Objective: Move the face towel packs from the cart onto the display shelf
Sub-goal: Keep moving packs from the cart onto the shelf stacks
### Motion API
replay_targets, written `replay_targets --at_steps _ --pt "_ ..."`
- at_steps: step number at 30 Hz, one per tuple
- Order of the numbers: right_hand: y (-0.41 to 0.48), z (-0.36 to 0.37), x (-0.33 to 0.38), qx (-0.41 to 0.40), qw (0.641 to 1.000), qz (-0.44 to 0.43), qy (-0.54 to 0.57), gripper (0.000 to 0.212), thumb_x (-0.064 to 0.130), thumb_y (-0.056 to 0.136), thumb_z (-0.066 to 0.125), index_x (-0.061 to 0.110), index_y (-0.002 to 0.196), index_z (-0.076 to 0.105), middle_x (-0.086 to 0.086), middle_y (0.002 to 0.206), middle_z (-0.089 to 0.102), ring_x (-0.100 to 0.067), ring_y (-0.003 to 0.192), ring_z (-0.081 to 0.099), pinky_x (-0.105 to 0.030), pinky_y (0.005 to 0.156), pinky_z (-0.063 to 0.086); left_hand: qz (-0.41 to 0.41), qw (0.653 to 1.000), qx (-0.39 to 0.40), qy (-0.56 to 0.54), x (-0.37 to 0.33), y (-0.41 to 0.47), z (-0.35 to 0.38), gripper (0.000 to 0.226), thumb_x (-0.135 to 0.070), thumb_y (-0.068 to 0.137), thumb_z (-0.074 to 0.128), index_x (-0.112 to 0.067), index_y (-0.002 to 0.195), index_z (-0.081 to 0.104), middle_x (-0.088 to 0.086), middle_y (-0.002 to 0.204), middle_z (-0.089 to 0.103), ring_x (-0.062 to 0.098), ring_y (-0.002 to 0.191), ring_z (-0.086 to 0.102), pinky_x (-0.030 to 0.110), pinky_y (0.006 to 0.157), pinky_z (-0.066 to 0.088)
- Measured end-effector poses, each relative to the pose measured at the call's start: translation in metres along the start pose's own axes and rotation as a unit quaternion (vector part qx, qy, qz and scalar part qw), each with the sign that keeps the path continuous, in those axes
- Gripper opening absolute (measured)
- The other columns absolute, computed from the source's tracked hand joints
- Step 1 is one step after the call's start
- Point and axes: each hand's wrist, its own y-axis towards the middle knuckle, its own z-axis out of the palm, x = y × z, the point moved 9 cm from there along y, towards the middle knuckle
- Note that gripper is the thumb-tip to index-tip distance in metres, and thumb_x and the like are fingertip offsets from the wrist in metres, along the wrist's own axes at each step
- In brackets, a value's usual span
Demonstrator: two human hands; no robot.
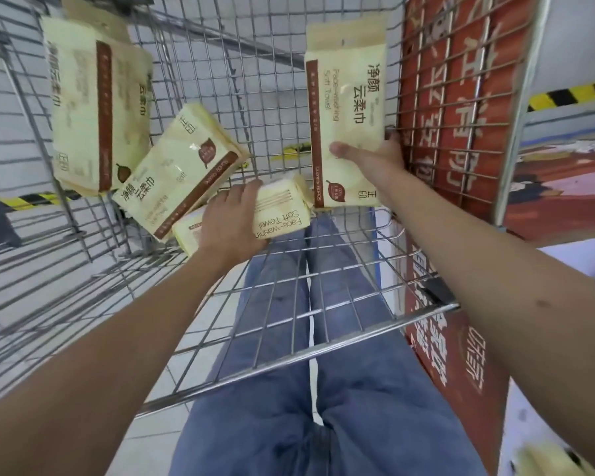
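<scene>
Wire cart (241,80) walls close off 9, 12 and 3 o'clock. Face towel packs (100,108) crowd 9 to 10 o'clock; an upright pack (349,108) occupies 1 o'clock. Between them, the basket centre is free.

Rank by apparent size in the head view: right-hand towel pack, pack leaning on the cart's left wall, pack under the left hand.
1-2. Leaning pack and the pack held by the right hand: too alike to rank.
3. Pack under the left hand, partly covered. Nearness may skew this.

Both arms extended, left hand (234,219) clasping, right hand (371,154) pinching
</scene>
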Motion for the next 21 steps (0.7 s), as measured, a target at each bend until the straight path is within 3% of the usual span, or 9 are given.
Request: replay_targets --at_steps 5,9,13,16,21 --pt "0.003 0.004 -0.002 0.033 0.999 0.026 0.019 0.071 0.023 0.056 0.090 0.013 0.118 0.056 0.000 0.110 0.067 -0.019 0.098 0.065 -0.040 0.088 0.055 -0.031 0.998 -0.039 -0.031 0.003 0.000 -0.009 0.083 -0.034 0.064 0.078 -0.010 0.134 0.041 0.017 0.122 0.056 0.037 0.108 0.054 0.043 0.086 0.043" --pt "0.004 0.009 -0.002 0.025 0.999 0.021 0.013 0.079 0.024 0.050 0.092 0.011 0.119 0.055 -0.003 0.115 0.065 -0.020 0.100 0.065 -0.038 0.086 0.056 -0.081 0.991 -0.084 -0.072 0.016 0.000 -0.024 0.094 -0.040 0.064 0.080 -0.015 0.141 0.033 0.018 0.122 0.056 0.037 0.106 0.055 0.045 0.084 0.045" --pt "-0.002 0.018 0.007 -0.020 0.998 -0.002 -0.063 0.103 0.036 0.044 0.093 0.011 0.128 0.038 -0.008 0.133 0.048 -0.025 0.122 0.049 -0.043 0.096 0.049 -0.170 0.973 -0.100 -0.116 0.036 0.002 -0.036 0.094 -0.049 0.067 0.077 -0.008 0.137 0.031 0.018 0.124 0.054 0.038 0.111 0.054 0.048 0.087 0.045" --pt "-0.008 0.020 0.010 -0.015 0.999 0.004 -0.051 0.111 0.032 0.044 0.093 0.008 0.133 0.032 -0.011 0.137 0.043 -0.029 0.126 0.046 -0.045 0.099 0.046 -0.235 0.935 -0.124 -0.236 0.048 -0.005 -0.044 0.087 -0.051 0.067 0.078 -0.008 0.130 0.035 0.010 0.114 0.060 0.035 0.104 0.059 0.041 0.084 0.045" --pt "-0.031 0.011 0.017 0.021 0.999 0.010 0.038 0.082 0.015 0.053 0.089 0.012 0.123 0.046 -0.005 0.118 0.061 -0.028 0.103 0.063 -0.048 0.080 0.056 -0.278 0.835 -0.181 -0.439 0.052 -0.027 -0.072 0.074 -0.042 0.060 0.083 -0.018 0.118 0.043 -0.003 0.114 0.062 0.023 0.104 0.061 0.045 0.092 0.051"
